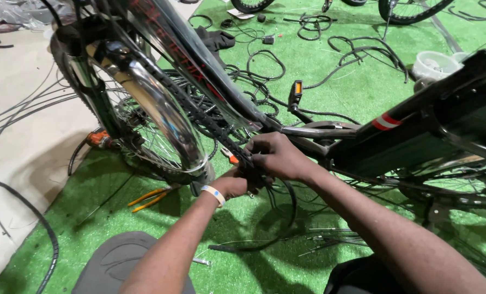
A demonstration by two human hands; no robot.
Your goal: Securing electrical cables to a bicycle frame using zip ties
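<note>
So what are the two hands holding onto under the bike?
Both the left hand and right hand grip the black cables at their lower end, by the bike frame.

Glossy chrome mudguard (161,109); rough green turf (319,65); matt rubber cables (265,65).
</note>
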